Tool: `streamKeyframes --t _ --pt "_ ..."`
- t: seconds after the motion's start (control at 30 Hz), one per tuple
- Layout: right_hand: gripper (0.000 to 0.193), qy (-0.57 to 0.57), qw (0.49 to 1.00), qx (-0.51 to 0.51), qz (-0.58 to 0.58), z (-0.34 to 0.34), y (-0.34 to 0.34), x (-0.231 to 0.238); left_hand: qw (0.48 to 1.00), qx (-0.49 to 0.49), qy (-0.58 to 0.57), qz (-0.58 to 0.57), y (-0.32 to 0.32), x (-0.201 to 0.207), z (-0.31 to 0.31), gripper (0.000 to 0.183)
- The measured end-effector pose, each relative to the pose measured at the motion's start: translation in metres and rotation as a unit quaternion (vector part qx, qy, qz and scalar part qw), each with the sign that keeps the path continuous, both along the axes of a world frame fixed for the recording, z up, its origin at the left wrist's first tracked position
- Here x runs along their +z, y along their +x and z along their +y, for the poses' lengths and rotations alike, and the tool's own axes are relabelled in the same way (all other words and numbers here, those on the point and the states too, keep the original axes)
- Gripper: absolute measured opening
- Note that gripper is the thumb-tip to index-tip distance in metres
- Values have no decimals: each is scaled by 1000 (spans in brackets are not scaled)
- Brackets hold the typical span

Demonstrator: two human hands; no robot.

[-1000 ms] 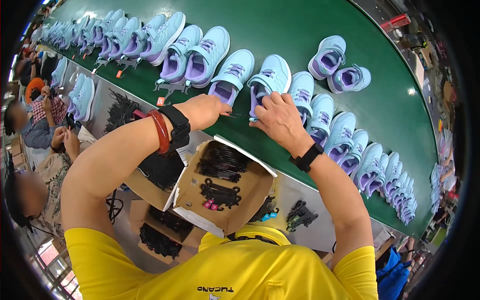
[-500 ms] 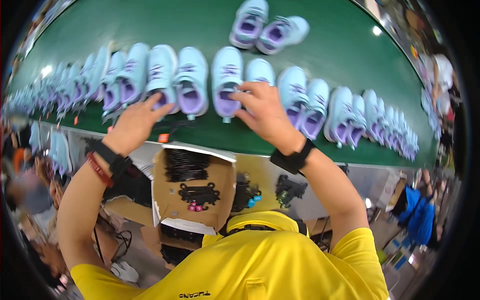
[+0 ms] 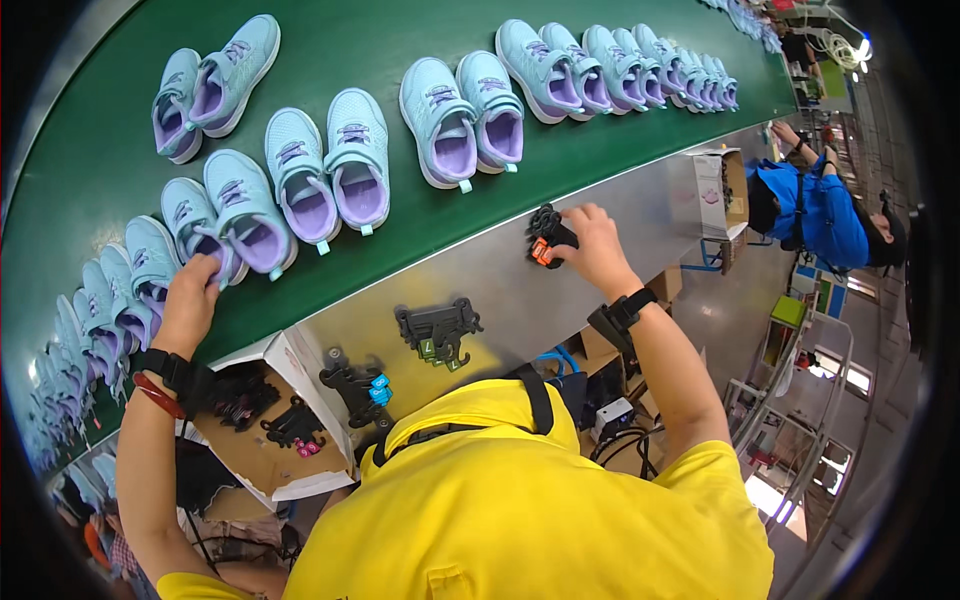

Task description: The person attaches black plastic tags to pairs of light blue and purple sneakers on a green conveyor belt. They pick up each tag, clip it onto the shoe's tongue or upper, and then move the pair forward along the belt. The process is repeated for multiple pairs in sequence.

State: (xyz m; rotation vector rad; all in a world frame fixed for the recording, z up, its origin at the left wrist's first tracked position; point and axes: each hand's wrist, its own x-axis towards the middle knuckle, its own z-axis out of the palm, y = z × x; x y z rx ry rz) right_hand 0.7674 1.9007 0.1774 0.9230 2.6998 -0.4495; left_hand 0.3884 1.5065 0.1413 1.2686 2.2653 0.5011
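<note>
My left hand [image 3: 188, 308] reaches to the front edge of the row, its fingers closed at the collar of a light blue shoe [image 3: 186, 208] with purple lining. That shoe's mate [image 3: 240, 205] stands right beside it. Over on the grey metal ledge, my right hand [image 3: 602, 256] has thumb and fingers closed on black plastic shoe hangers [image 3: 546, 222] with orange size tags. How many hangers lie between those fingers I cannot tell. Another pair of shoes [image 3: 325, 175] sits to the right of the left hand's pair, toes pointing away.
The green conveyor belt [image 3: 390, 265] carries several shoe pairs, one pair [image 3: 225, 80] set farther back. Hangers with green tags [image 3: 438, 325] and blue tags [image 3: 352, 390] lie on the ledge. An open cardboard box [image 3: 300, 375] holds more hangers. A person in blue [image 3: 815, 210] works at right.
The view has swung to the right. My right hand has left the shoes and come to the orange-tagged hangers on the ledge. My left hand stays at the shoe row.
</note>
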Motion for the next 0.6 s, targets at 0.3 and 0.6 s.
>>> streamKeyframes --t 0.3,0.6 --pt "31 -100 990 -75 59 14 17 -22 997 56 -16 -47 3 -7 -15 26" --pt "12 -595 781 -162 99 -100 -141 40 995 77 15 -59 -6 -2 -34 21"
